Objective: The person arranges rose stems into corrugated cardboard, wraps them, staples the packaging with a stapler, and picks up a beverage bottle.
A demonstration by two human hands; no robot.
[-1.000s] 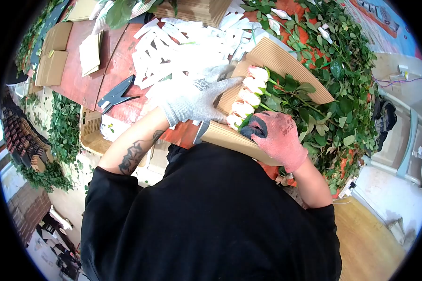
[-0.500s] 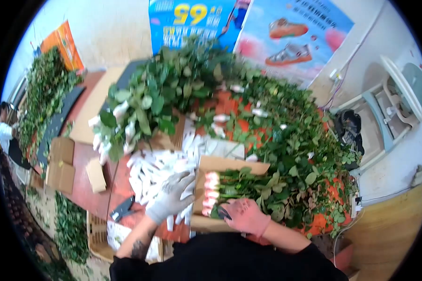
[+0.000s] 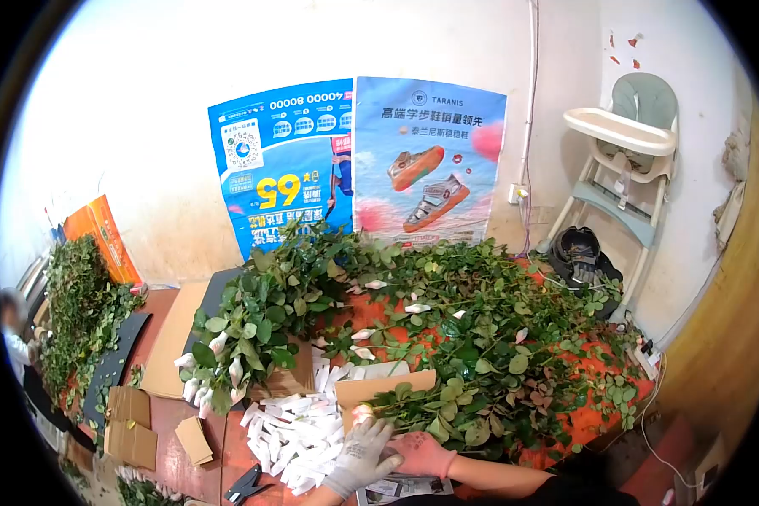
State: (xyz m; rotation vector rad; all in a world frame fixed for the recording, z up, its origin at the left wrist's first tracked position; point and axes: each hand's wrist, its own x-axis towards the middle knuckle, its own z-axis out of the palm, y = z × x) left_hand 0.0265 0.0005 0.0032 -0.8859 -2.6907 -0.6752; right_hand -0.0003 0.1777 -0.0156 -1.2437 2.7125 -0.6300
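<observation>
My left hand (image 3: 358, 461), in a grey-white glove, lies with fingers stretched over the flower end of some roses. One pale pink rose head (image 3: 363, 413) shows just above its fingertips; other heads there are covered. Close beside it is my right hand (image 3: 427, 455), in a pink glove, its fingers hidden behind the left hand and whatever they hold not visible. Under the rose stems is a cardboard sheet (image 3: 388, 386) with a raised flap. White paper-like sleeves (image 3: 291, 438) form a pile left of my hands. A black stapler (image 3: 246, 486) lies at the table's near edge.
Leafy rose stems (image 3: 514, 371) cover the table's right side. A bunch with white-wrapped heads (image 3: 236, 368) stands at left, near small cardboard pieces (image 3: 196, 441). A high chair (image 3: 620, 194) stands by the wall. Another person (image 3: 17, 337) is at far left.
My view has tilted up, showing more wall and posters. My left hand has moved from the white pile to the rose heads, next to my right hand.
</observation>
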